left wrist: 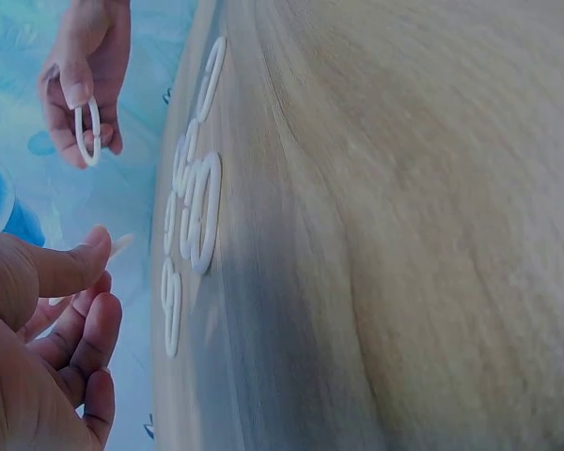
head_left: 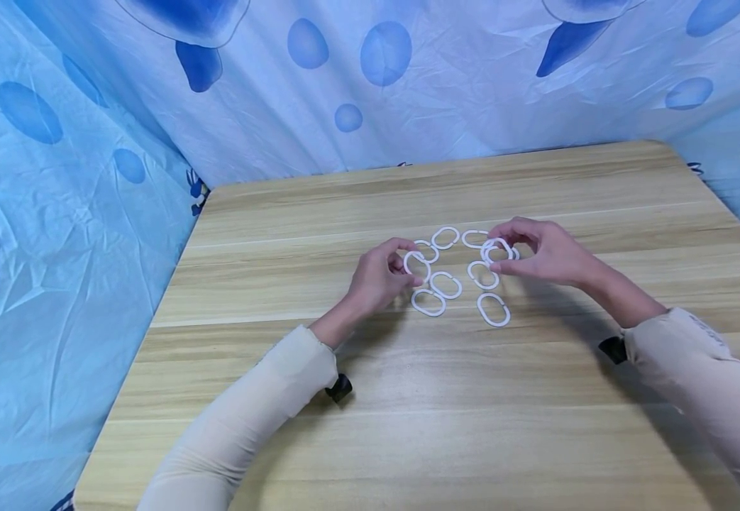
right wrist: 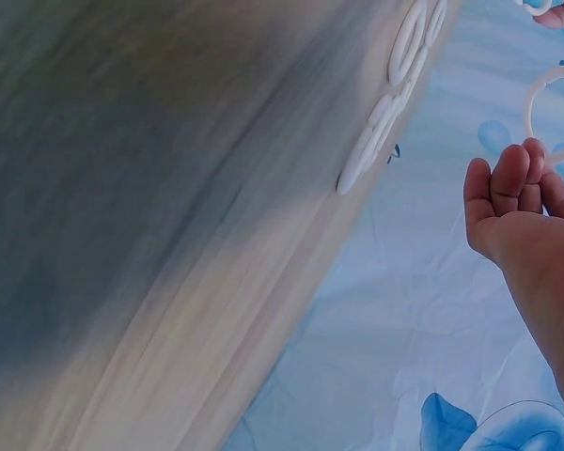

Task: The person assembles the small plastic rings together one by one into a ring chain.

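Thumb and fingertips of my left hand pinch a white oval ring, like a shower curtain ring, held raised over the table. Another such ring is pinched upright between the thumb and fingers of my right hand. In the head view its outline overlaps other white loops close by. Several matching rings lie flat between and below the hands, among them one nearest me and one at the far side. In the left wrist view, my fingers hide most of the left ring.
A wood-grain table bears everything, with bare wood in front of the rings and to both sides. Blue and white printed sheeting hangs behind the far edge and along the left. Small black devices sit at both wrists.
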Tool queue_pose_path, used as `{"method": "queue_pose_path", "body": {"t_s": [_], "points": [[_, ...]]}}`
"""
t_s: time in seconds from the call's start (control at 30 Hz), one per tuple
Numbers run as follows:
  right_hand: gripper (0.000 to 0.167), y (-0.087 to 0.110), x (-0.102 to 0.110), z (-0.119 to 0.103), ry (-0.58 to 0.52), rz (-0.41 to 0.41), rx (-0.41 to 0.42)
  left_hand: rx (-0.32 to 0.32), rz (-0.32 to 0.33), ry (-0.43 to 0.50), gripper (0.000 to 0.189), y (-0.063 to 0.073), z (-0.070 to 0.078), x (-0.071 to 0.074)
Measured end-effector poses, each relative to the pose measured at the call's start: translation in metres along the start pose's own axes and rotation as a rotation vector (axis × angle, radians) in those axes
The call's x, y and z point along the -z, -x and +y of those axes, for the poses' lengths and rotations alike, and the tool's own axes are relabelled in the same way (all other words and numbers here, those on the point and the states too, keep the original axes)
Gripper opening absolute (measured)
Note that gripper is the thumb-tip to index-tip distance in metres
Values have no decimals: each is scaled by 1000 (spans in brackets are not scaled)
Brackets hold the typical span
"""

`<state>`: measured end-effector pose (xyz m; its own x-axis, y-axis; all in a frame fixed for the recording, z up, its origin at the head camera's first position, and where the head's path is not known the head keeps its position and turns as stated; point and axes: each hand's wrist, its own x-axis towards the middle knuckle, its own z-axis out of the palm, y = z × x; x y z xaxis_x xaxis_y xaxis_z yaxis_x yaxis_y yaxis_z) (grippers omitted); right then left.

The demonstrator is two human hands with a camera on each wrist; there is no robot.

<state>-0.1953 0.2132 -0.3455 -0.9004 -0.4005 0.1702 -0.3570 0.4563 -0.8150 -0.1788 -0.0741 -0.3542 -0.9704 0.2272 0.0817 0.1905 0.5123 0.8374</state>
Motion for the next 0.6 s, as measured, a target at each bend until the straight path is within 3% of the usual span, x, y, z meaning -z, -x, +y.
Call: {"method": "queue_pose_path", "body": {"t_s": [0.37, 0.6], "points": [[42, -13, -8, -3, -32, -25, -55, -23, -13, 97, 49, 1, 3, -2], [42, -21, -19, -9, -79, -51, -48, -38, -40, 165, 49, 1, 5, -2]]}}
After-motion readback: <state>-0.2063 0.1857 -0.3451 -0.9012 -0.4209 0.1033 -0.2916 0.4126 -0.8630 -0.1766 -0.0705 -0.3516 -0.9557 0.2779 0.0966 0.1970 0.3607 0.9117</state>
